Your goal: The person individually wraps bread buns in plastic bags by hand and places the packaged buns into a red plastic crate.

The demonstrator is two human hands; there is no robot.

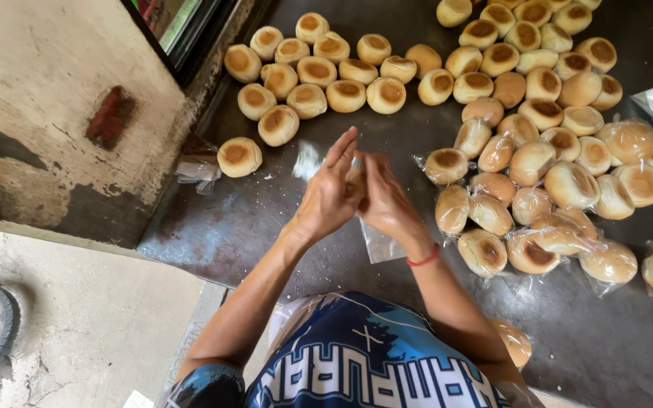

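A dark metal table (pixel 266 219) fills most of the view, dusted with crumbs. Across its far side lies a wide spread of bare round buns (pixel 319 75), browned on top, and to the right a heap of bagged buns (pixel 538 219) in clear plastic. Both forearms reach forward from the body and meet over the table's middle. The left hand (pixel 332 193) is raised with fingers stretched upward and pressed toward the right hand (pixel 383 198), which curls against it; between them they pinch a bun in a clear bag (pixel 356 179), mostly hidden. A red band (pixel 423 259) circles the right wrist. A loose clear bag (pixel 382 245) lies beneath the hands.
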